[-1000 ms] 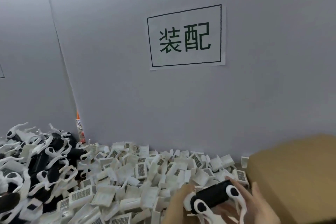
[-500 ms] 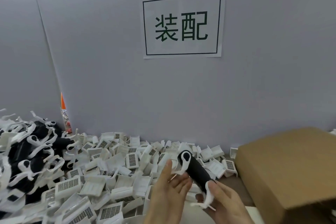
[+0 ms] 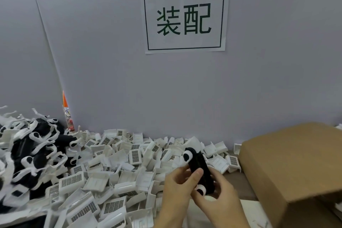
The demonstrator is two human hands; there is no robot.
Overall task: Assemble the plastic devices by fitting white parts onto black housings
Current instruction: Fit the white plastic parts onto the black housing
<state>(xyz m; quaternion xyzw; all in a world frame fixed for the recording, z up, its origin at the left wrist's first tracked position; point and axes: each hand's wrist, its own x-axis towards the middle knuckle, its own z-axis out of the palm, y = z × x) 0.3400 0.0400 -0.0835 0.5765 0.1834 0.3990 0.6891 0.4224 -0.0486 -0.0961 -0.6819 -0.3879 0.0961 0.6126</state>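
A black housing (image 3: 200,169) with white round end pieces is held upright, tilted slightly, above the table. My left hand (image 3: 176,189) pinches its middle, thumb on the front face and fingers on its left side. My right hand (image 3: 218,200) cups its lower end from the right and below. A pile of white grille parts (image 3: 118,170) covers the table in front of both hands. A heap of black housings with white clips (image 3: 31,153) lies at the left.
A brown cardboard box (image 3: 296,163) stands at the right, close to my right hand. A grey partition wall (image 3: 111,61) with a paper sign (image 3: 185,18) closes the back. An orange-topped packet (image 3: 67,114) sits in the wall gap.
The housing has been turned more upright and my left thumb now lies on its front face. The white strap that hung below it half a second ago is no longer seen.
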